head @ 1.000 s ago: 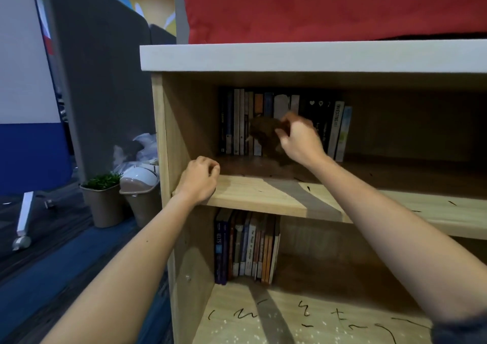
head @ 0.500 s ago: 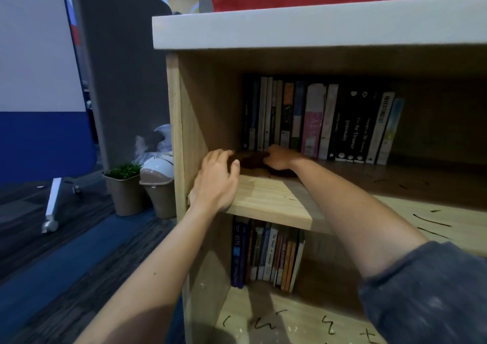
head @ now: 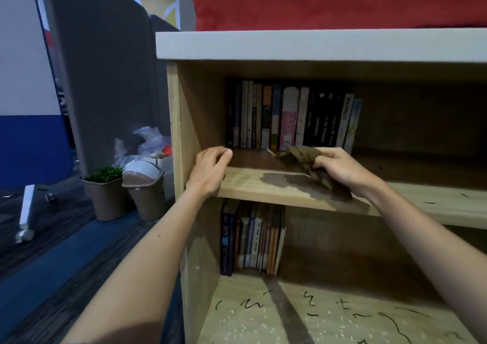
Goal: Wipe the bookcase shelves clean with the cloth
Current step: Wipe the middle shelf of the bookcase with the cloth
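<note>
1. On the upper shelf [head: 263, 193] of the bookcase [head: 173, 132]: right hand [head: 342, 171] bunches the brown cloth [head: 303, 159], fingers curled round a wad of it. Cloth's lower end lies on the board nr the front edge. The rest is lifted toward the books [head: 290, 119].
2. Left hand [head: 208, 172] at the shelf's front-left corner, fingers loosely bent on the board, holding nothing. Looks like a brace. Can't tell if thumb hooks under the edge.
3. Step in hand, my read: wiping the upper shelf, working L to R. Damp patch [head: 279, 181] just left of the cloth = done. Dry wood w/ small black marks [head: 432, 202] further right = not yet done.
4. To do it well:
   - Flatten the cloth under the palm, not a wad, for more contact.
   - Overlap strokes, back to front.
   - Press harder at the marks.
   - Mind the book spines, the cloth is close to them.
5. Lower shelf [head: 253, 325]: many black squiggles + white specks. Second row of books [head: 253, 238] at its left. Prob. untouched, and more work than the shelf above.
6. Surface: pale wood-grain board. Shows wet readily, handy for tracking coverage. Back of upper shelf is dark, hard to judge.
7. Room: grey partition [head: 105, 53] at left. Potted plant [head: 105, 185] & lidded bin [head: 145, 185] on the floor beside the bookcase. Red fabric [head: 329, 0] on top. Light is dim.
</note>
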The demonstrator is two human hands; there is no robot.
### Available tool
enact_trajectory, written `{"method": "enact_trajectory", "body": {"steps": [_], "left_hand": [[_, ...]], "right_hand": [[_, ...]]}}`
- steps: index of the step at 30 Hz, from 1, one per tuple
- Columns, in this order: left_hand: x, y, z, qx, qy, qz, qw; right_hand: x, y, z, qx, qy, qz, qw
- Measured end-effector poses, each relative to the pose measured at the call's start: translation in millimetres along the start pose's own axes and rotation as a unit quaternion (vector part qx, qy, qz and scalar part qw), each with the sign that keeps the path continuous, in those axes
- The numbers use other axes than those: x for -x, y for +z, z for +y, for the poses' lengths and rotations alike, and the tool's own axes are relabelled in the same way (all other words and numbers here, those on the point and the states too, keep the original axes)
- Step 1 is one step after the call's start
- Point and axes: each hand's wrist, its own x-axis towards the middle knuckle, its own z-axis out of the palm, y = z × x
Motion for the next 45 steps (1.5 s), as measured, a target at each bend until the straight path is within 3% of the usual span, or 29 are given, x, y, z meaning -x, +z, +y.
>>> {"method": "enact_trajectory", "body": {"steps": [2,4,5,10,12,16,19,21,24,27,30,34,36,40,43,45], "left_hand": [[8,5,5,-0.035,0.016,-0.008,0.999],[27,15,11,-0.039,0.029,0.006,0.999],[38,21,12,-0.032,0.034,0.013,0.999],[81,34,-2,-0.147,0.101,-0.004,0.984],[86,35,-1,-0.175,0.113,-0.019,0.978],[89,34,-2,-0.224,0.113,-0.022,0.968],[88,32,-5,-0.234,0.118,-0.020,0.965],[88,34,-5,-0.229,0.125,-0.024,0.965],[90,34,-7,-0.221,0.123,-0.001,0.967],[94,36,4,-0.159,0.082,0.039,0.983],[80,33,23,-0.040,0.039,0.068,0.996],[38,23,21,-0.100,0.035,0.046,0.993],[24,23,16,-0.148,0.015,0.044,0.988],[18,32,11,-0.225,0.000,0.071,0.972],[15,34,8,-0.236,-0.004,0.082,0.968],[13,34,7,-0.235,0.001,0.093,0.967]], "right_hand": [[-2,16,10,0.134,0.002,0.034,0.990],[6,33,17,0.300,-0.050,0.013,0.953],[14,39,17,0.320,-0.083,0.007,0.944],[78,56,27,0.204,-0.188,-0.042,0.960],[95,65,47,0.121,-0.172,-0.001,0.978],[107,88,75,0.072,-0.122,0.008,0.990],[102,93,74,0.132,-0.117,0.026,0.984],[100,89,69,0.105,-0.130,0.068,0.984],[99,85,52,0.157,-0.163,0.042,0.973],[97,72,26,0.118,-0.185,0.073,0.973],[77,44,-10,0.092,-0.238,0.157,0.954],[5,9,-28,0.192,-0.203,0.238,0.930],[-40,1,-12,0.264,-0.134,0.216,0.930],[-106,11,34,0.369,0.000,0.095,0.925],[-134,35,51,0.410,0.017,0.002,0.912],[-142,45,49,0.380,0.034,-0.053,0.923]]}}
